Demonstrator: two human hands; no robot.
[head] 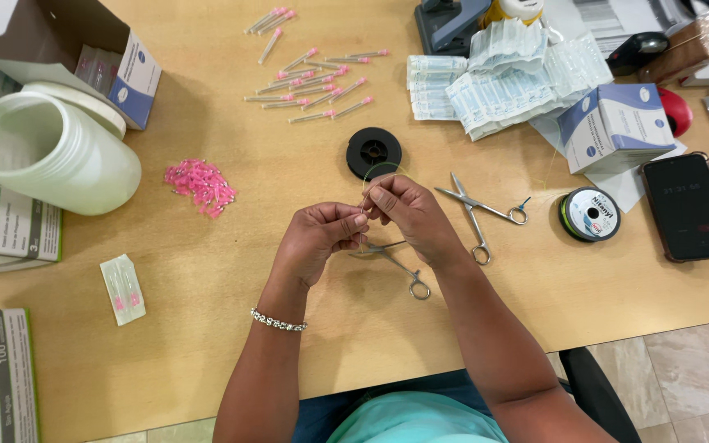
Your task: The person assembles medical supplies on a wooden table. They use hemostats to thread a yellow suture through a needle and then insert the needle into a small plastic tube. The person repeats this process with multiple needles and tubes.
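Note:
Over the middle of the wooden table point(207, 328), my left hand point(317, 238) and my right hand point(408, 215) meet fingertip to fingertip. Both pinch a very thin thread point(381, 171) that loops up in front of a black spool point(373, 152). What exactly sits between the fingertips is too small to tell. Just below the hands lies a pair of metal forceps point(395, 264). A second pair of metal scissors point(478, 215) lies right of my right hand. My left wrist wears a beaded bracelet point(277, 321).
Capped needles with pink hubs point(313, 82) lie scattered at the back, a pile of pink caps point(200, 184) to the left. A white tub point(51, 152), cardboard boxes point(84, 49), blister packs point(502, 78), a small box point(615, 125), a thread spool point(589, 213) and a phone point(689, 207) surround the hands.

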